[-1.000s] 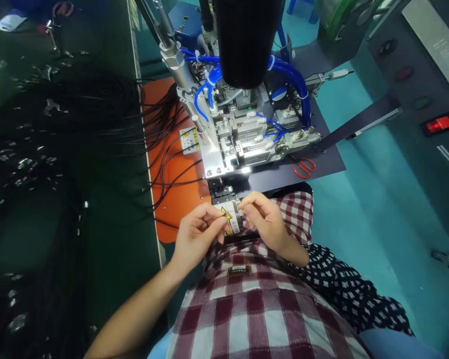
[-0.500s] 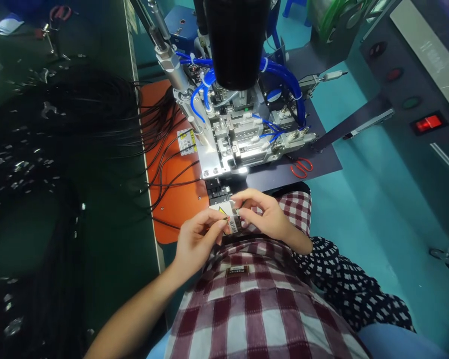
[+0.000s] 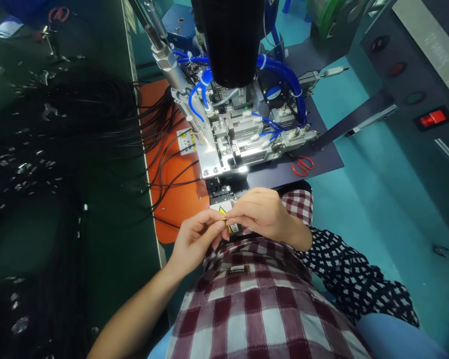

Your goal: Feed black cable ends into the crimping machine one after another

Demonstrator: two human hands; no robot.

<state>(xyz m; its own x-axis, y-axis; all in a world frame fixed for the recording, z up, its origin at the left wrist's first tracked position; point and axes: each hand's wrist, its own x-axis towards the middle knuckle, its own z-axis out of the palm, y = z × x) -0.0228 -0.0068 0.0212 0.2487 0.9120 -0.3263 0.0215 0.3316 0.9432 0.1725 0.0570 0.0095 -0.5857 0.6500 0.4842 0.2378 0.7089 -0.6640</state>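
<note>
Left hand (image 3: pixel 195 238) and right hand (image 3: pixel 264 215) pinching tiny coppery piece (image 3: pixel 226 217) between fingertips, off right edge of smooth orange plate (image 3: pixel 185 207); thin black cables (image 3: pixel 163 105) curving across plate; black cylinder (image 3: pixel 229 45) partly hiding metal machine (image 3: pixel 247 155).

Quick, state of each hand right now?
Left hand: closed, pinching a tiny coppery piece.
Right hand: closed at that piece; whether it's gripping anything can't be told.
</note>
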